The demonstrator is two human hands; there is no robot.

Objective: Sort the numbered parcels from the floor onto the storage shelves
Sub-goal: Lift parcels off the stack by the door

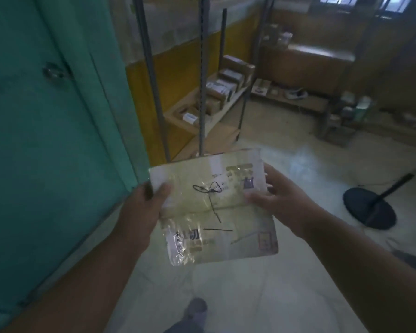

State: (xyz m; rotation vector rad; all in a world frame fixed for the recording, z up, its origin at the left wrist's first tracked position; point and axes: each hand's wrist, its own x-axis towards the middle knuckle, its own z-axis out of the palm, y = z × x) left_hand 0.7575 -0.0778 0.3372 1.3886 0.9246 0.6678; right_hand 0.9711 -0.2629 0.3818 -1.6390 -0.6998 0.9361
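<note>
A person's shoe (197, 307) stands on the pale floor (274, 284) at the bottom of the head view, directly below a flat cardboard parcel (214, 207) held up at chest level in both hands. The parcel is wrapped in glossy clear tape, carries printed shipping labels and bears a scrawled black marker figure across its face; the scrawl is too loose to read as a number. The left hand (144, 207) grips the parcel's upper left corner, thumb curled over the front and fingers wrapped behind the edge. The right hand (281, 200) pinches the right edge, thumb pressed flat on the label side and fingers curled behind. The parcel tilts slightly, its lower end nearer the camera.

To the left rises a teal metal door (46, 128) with a round latch (54, 70). To the right, the black round base of a floor stand (370, 207) sits on the floor.

Beyond the parcel stands a metal storage rack (202, 80) against a yellow and white wall, its low wooden shelf loaded with brown cardboard boxes (228, 82). Farther back, a second shelving unit (296, 99) along the rear wall holds more small items, blurred in the dim light, beneath barred windows (334, 2).
</note>
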